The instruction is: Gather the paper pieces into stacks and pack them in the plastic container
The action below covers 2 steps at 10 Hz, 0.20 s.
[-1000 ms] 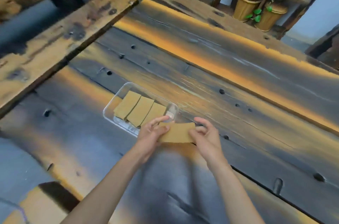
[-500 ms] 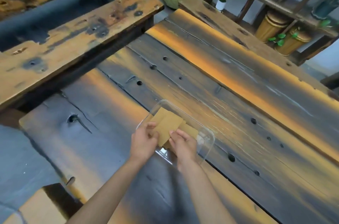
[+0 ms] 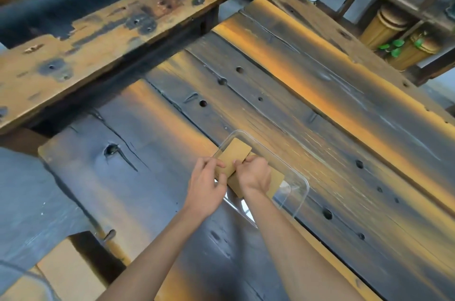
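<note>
The bench (image 3: 283, 108) I'm working over is rough planking full of holes and cracks, so any piece that slips off could catch on an edge or skid out of reach. The plastic container (image 3: 299, 192) sits on it near my side. It looks light and unanchored, and my worry is that a downward push from both hands could shove it or tip its near rim.

My left hand (image 3: 205, 186) is at the container's near-left wall, thumb and fingers pinching the lower corner of the paper stack (image 3: 232, 158). My right hand (image 3: 253, 174) is curled over the stack's right edge, its grip closed on the same pieces. The stack lies tilted across the container's left end, over other paper pieces (image 3: 277, 178) already inside.

As I judge it, the main risk is the stack fanning apart if one grip lets go first. It could also land askew on the lower pieces and ride up the wall rather than sitting flat.
</note>
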Available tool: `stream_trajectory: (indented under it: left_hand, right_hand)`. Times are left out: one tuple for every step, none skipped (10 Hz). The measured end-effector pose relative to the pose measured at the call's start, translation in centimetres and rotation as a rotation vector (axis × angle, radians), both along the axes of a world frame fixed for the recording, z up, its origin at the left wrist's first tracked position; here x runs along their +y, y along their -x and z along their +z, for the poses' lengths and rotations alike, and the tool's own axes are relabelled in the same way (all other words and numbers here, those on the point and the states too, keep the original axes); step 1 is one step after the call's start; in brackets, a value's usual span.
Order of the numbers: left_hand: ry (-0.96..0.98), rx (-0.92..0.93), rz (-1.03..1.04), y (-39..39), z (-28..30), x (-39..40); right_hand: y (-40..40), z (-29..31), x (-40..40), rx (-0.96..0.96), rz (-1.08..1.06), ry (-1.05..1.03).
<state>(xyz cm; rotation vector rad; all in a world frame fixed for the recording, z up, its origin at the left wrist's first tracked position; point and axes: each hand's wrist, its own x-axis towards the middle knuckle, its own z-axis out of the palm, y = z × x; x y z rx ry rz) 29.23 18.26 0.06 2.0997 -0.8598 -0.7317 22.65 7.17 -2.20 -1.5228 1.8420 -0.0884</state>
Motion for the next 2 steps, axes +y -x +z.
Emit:
stream_trajectory:
  left_hand:
    - [0.002, -0.051, -0.067, -0.07, 0.14, -0.40]
    - [0.042, -0.158, -0.155, -0.10, 0.66, -1.34]
  right_hand:
    - [-0.31, 0.77, 0.13, 0.079, 0.098, 0.058]
    - [-0.08, 1.45, 0.19, 0.070, 0.139, 0.093]
